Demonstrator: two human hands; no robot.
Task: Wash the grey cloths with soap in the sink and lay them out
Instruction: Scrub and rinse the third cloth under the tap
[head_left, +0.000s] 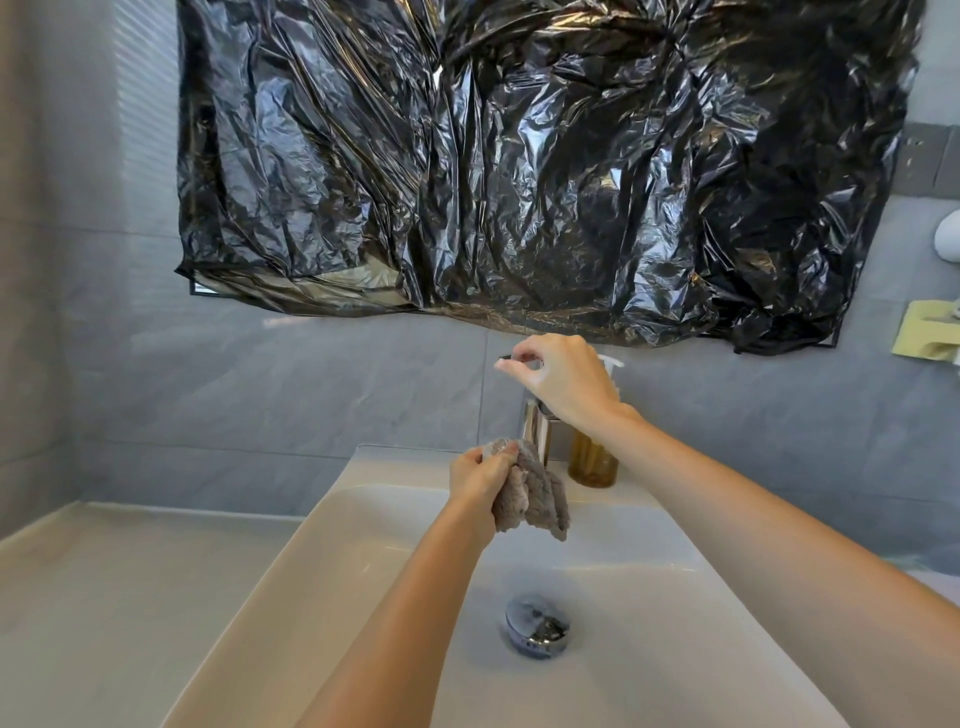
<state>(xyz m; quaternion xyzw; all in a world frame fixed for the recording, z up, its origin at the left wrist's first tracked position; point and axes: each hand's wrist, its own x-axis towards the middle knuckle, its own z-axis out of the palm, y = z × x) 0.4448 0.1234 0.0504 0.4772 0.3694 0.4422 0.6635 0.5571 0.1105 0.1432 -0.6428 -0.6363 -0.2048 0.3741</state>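
My left hand (480, 475) grips a bunched grey cloth (535, 493), which hangs over the back of the white sink (363, 519) just in front of the chrome tap (535, 431). Above the tap, my right hand (563, 379) has its fingers curled round the thin dark end of the tap lever (509, 357). An amber soap bottle (592, 462) with a white pump (612, 362) stands right behind that hand, partly hidden by the wrist. I see no water running.
The chrome drain plug (536, 626) sits in the middle of the basin. A pale counter (104, 597) stretches to the left of the sink. Black plastic sheeting (519, 156) covers the wall above. A yellowish holder (927, 332) is fixed on the right wall.
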